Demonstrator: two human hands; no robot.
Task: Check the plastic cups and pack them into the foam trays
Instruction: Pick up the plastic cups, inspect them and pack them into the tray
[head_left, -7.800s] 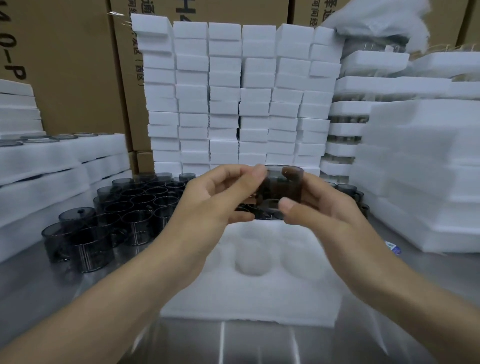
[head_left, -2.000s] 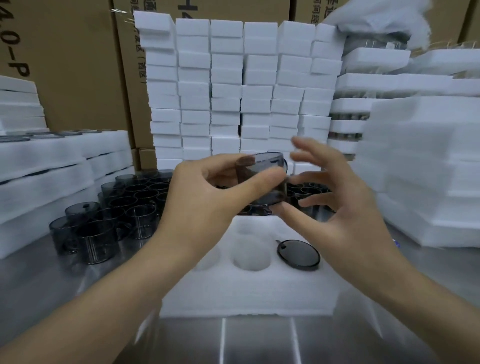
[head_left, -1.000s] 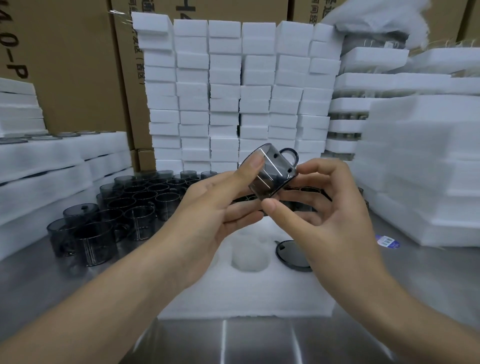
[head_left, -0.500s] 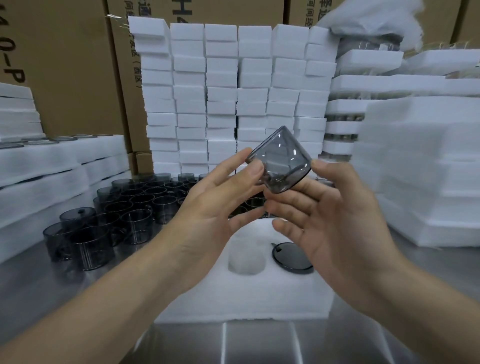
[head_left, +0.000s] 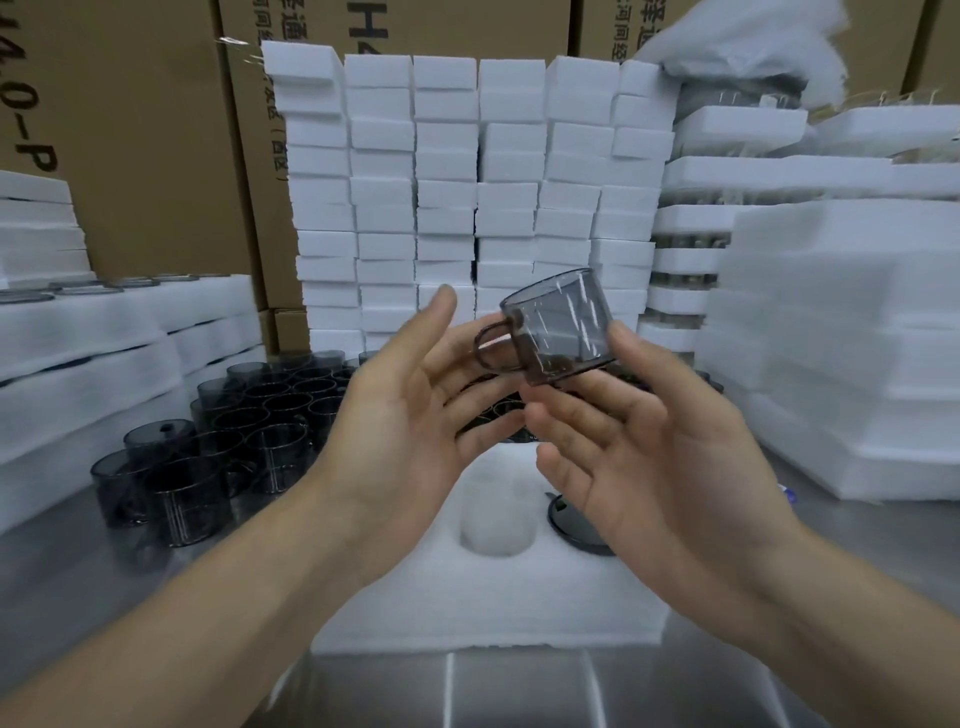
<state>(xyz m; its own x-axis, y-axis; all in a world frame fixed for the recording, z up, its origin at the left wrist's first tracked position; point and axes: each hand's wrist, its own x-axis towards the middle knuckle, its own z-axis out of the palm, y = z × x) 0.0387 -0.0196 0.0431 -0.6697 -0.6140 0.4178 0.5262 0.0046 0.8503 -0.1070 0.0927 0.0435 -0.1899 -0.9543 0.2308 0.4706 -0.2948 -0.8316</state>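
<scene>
The smoky cup (head_left: 563, 332) is held tilted above the foam tray (head_left: 467, 608) at the bench's (head_left: 519, 691) near edge. The right hand (head_left: 654, 457) pinches it, thumb on its wall, fingers beneath (handle pointing left). The left hand (head_left: 410, 410) is spread flat, fingertips beside the handle.

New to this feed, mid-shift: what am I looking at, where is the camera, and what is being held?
No machine here: these are a person's two bare hands, filmed by one camera worn on the head, looking forward and down. The right hand holds a smoky plastic cup between thumb and fingers, tilted, its handle towards the open left hand. Below lies a white foam tray on a metal table, with one empty round well and a dark round piece beside it. Loose cups stand at the left; foam stacks rise behind.
</scene>
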